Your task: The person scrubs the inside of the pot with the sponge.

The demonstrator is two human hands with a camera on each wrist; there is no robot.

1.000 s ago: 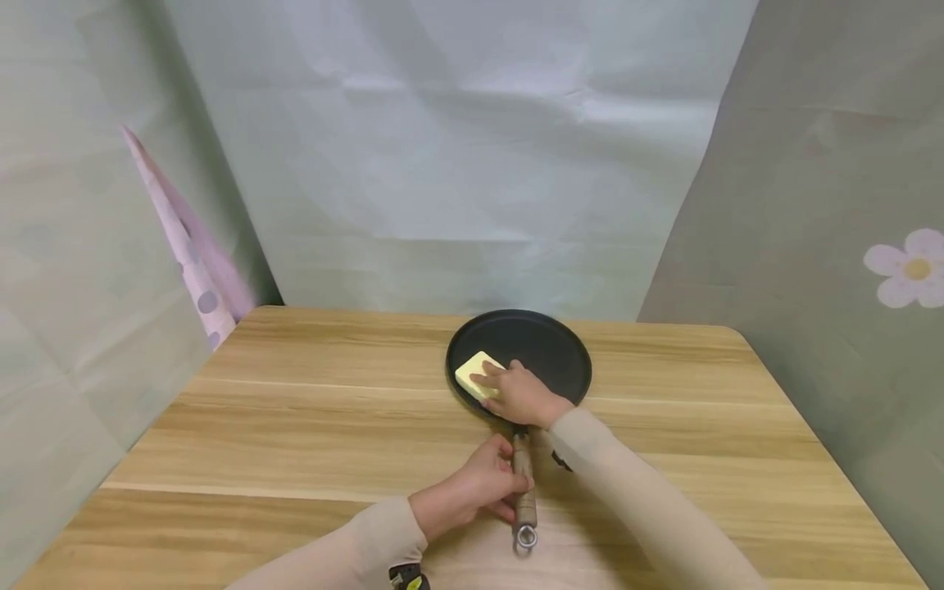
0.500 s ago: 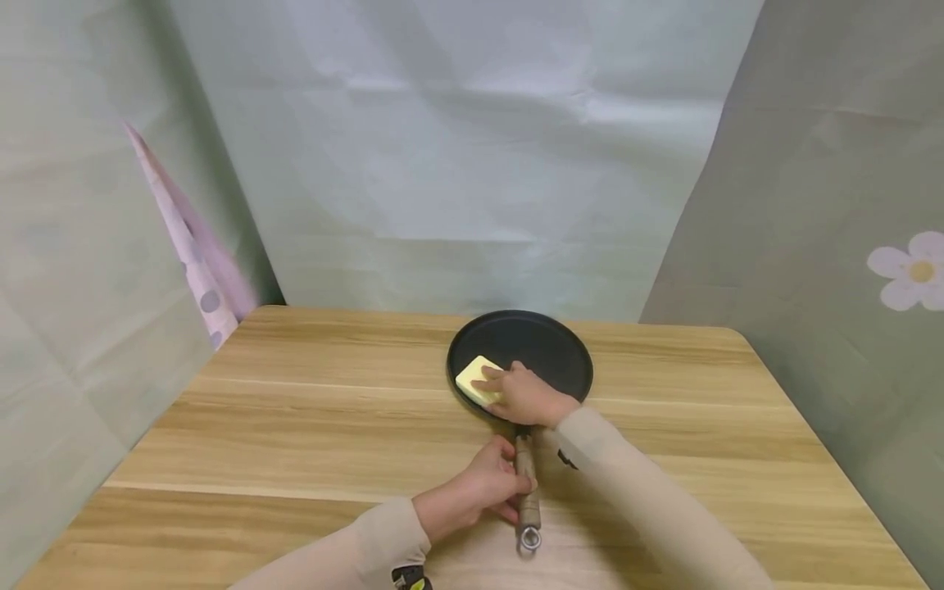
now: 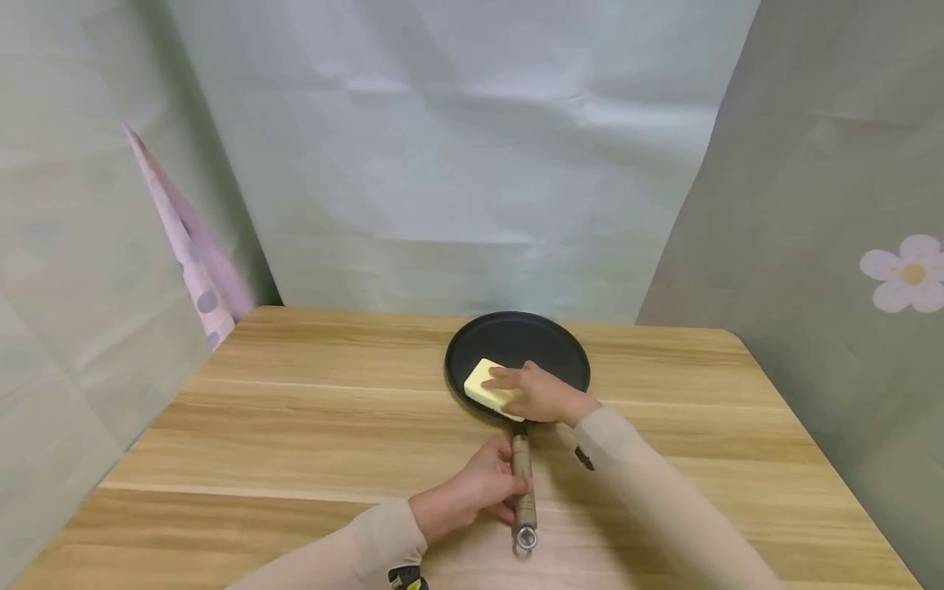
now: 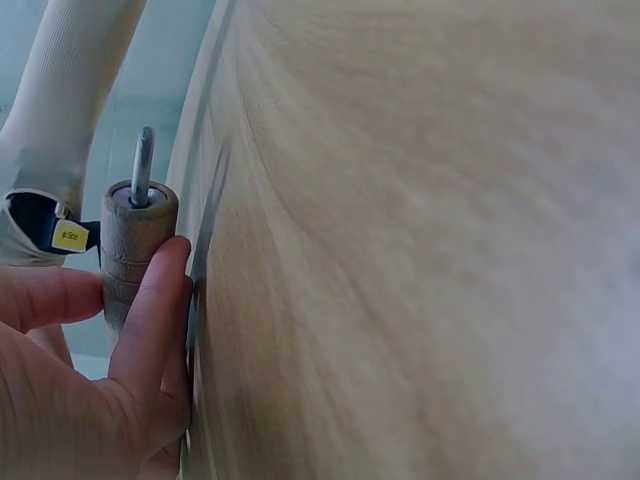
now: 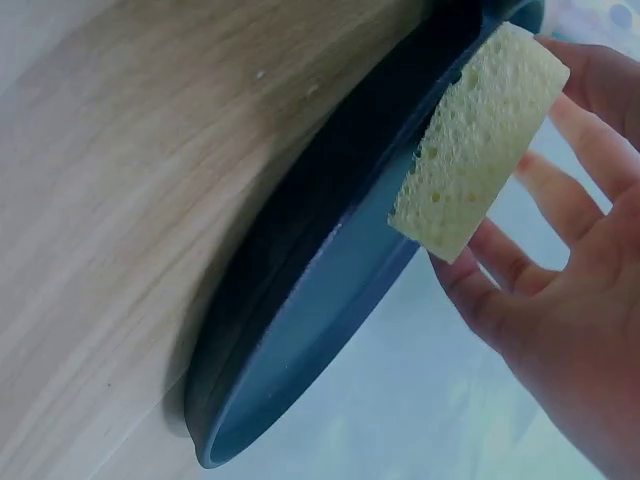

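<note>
On the desk point(image 3: 295, 426), seen from the head camera, a black pan point(image 3: 542, 348) lies flat toward the far edge, a little right of the middle, with its wooden handle point(image 3: 523, 483) pointing at the near edge. The right hand point(image 3: 542, 395) lies on a yellow sponge point(image 3: 487, 387) and presses it onto the near left part of the pan. The left hand point(image 3: 472, 492) has its fingers curled round the handle, just above the metal ring point(image 3: 525, 538) at its end. Both sleeves are beige.

From the left wrist camera, the left hand point(image 4: 90, 380) grips the handle point(image 4: 135, 250), with thumb and forefinger wrapped about the wood; the ring point(image 4: 143, 165) sticks out of the handle's end, and the desk point(image 4: 430, 250) fills the rest of the picture.

From the right wrist camera, the right hand point(image 5: 560, 300) holds the sponge point(image 5: 480, 140) between thumb and fingers, its porous side facing the camera and its far face against the pan point(image 5: 330, 270), which rests on the desk point(image 5: 110, 200).
</note>
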